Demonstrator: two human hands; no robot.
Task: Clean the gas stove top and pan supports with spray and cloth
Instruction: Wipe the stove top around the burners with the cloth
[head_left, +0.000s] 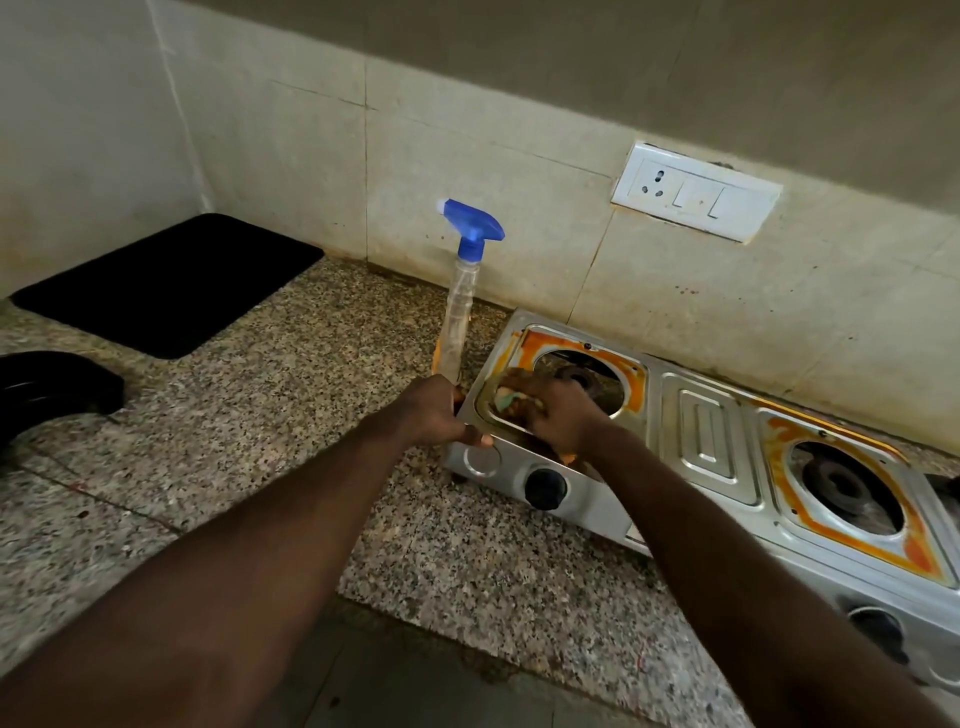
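We list, item by item:

- Stove (711, 436): steel, two burners, set on the speckled surface (234, 415) against the tiled wall. No pan supports sit on it, so the top is open to wiping.
- Left grip (439, 413): closed round the stove's near left corner, thumb on the front panel. We judge that it steadies the stove against the rubbing.
- Right grip (550, 410): fingers curled over the cloth (511, 400), pressing it onto the stove top at the near left rim of the left burner (582, 376).
- Residue (535, 340): an orange band round both burner wells. The band round the right burner (844, 486) looks unbroken, so we judge the wiping is at an early stage.
- Bottle (460, 312): clear with a blue trigger head, upright on the surface just behind the left grip and beside the stove, within easy reach for another spray.
- Knob (545, 488): black, on the front panel below the right grip.
- Mat (166, 283): black, flat in the far left corner.
- Dark object (52, 389): curved, at the left edge. We cannot tell whether it is a pan support.
- Socket (696, 189): white, on the wall above the stove.
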